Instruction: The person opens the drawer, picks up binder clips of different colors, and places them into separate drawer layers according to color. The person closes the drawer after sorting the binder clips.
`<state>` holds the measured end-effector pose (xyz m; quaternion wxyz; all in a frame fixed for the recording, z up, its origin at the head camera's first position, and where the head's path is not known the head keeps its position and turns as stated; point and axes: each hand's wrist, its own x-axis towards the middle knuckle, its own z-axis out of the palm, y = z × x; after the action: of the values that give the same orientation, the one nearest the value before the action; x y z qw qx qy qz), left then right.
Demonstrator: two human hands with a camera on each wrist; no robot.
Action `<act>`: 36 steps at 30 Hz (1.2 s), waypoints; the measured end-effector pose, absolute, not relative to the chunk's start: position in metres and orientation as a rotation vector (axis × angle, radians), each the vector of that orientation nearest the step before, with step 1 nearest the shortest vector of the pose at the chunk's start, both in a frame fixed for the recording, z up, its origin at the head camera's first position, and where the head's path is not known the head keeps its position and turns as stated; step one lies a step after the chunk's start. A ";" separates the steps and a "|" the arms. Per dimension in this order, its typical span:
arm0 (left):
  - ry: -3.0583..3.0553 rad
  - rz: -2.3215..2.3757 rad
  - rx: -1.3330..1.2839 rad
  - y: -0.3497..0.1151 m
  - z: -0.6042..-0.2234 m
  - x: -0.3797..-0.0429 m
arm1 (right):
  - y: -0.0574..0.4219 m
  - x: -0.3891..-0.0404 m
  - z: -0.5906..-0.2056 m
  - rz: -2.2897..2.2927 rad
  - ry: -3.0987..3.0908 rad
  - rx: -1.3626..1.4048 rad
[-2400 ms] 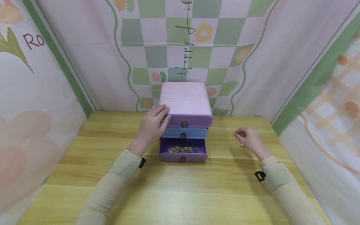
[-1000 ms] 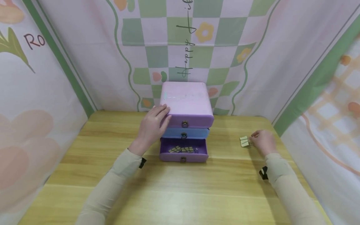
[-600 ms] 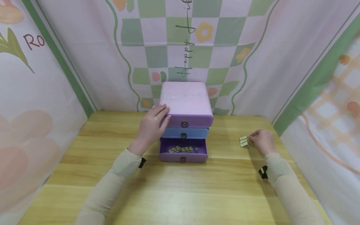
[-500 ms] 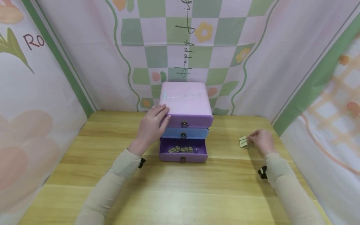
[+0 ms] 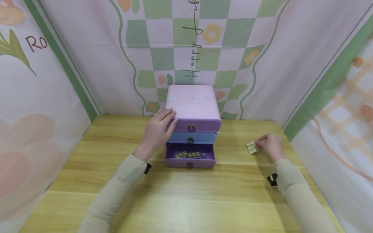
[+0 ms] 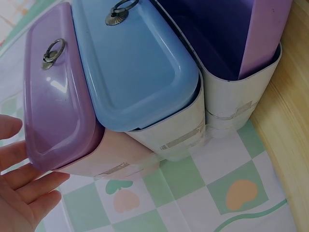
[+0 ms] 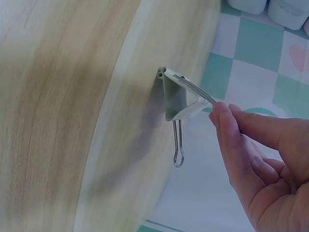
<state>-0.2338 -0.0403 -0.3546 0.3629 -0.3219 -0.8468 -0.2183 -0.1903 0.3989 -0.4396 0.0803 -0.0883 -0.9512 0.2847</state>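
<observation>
My right hand [image 5: 271,146] pinches one wire handle of a pale gold binder clip [image 5: 252,148] at the right of the table. In the right wrist view the clip [image 7: 181,96] shows its hollow triangular end, its other wire handle [image 7: 178,145] sticking out. A three-drawer box [image 5: 193,102] stands at the table's back middle, pink on top. My left hand [image 5: 155,131] rests with extended fingers against its upper left front corner. The pulled-out bottom purple drawer [image 5: 208,162] contains several gold binder clips [image 5: 184,154].
The blue middle drawer [image 5: 201,138] and purple top drawer [image 5: 207,125] are pushed in, each with a ring pull. Bare wooden table [image 5: 186,200] lies in front of the box. Printed cloth [image 5: 233,35] hangs behind and at both sides.
My right hand has moved right from over the clip to its right side and pinches its handle. The clip has lately shifted slightly and tilted. My left hand and the drawers stay put.
</observation>
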 end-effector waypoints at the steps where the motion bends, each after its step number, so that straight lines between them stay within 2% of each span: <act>1: -2.180 -0.564 -0.828 -0.040 -0.355 -0.234 | 0.398 -0.190 -0.439 0.856 -2.844 -0.259; 36: -2.179 -0.550 -0.826 -0.040 -0.355 -0.234 | 0.347 -0.170 -0.402 0.900 -2.900 -0.095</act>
<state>-0.2343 -0.0401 -0.3547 0.3650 -0.3214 -0.8472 -0.2140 -0.1697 0.3471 -0.4019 0.0516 -0.0312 -0.9534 0.2958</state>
